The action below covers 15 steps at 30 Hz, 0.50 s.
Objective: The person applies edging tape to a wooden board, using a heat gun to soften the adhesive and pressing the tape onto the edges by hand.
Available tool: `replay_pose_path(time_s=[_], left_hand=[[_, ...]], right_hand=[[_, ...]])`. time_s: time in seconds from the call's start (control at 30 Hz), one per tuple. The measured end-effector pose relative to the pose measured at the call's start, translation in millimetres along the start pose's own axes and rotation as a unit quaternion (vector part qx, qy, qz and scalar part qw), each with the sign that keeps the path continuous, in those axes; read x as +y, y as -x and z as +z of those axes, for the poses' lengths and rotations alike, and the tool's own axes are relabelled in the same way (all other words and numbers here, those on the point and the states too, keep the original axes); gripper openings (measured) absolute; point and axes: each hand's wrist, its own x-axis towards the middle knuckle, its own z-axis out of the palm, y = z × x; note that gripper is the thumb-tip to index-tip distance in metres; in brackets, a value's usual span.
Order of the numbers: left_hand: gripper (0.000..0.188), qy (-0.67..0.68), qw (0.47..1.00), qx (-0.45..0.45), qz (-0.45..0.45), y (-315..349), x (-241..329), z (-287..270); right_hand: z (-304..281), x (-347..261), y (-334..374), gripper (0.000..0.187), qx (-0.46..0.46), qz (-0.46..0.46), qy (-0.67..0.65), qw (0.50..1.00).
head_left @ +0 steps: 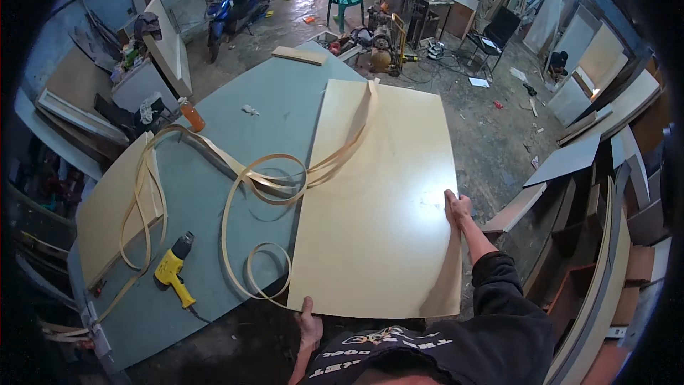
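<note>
A large pale wooden panel (377,199) lies partly over a grey-green worktable (263,93), its near end reaching toward my body. My left hand (309,325) grips the panel's near left corner, thumb on top and the other fingers hidden below. On the right edge my right hand (459,209) is closed, its fingertips resting over the top face. Long strips of light edge banding (265,184) loop across the table and over the panel's far left part. To the left of them lies a yellow heat gun (174,271).
Another pale panel (117,207) sits at the table's left side, near an orange bottle (191,115). A small board (298,55) lies at the far end. Beyond stand a blue motorbike (237,3) and a green chair (342,0). Boards (570,157) lean along the right.
</note>
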Motion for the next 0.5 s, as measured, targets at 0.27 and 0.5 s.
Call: replay_pose_path(time_s=[0.27,0.5], left_hand=[[0.039,0.125,0.988,0.072,0.058,12,-58,79],[0.039,0.196,0.978,0.071,0.023,22,-118,165]], right_hand=[[38,-42,-110,0.05,-0.012,-0.125,0.07,0.99],[54,-97,-198,0.046,-0.152,-0.144,0.067,0.976]])
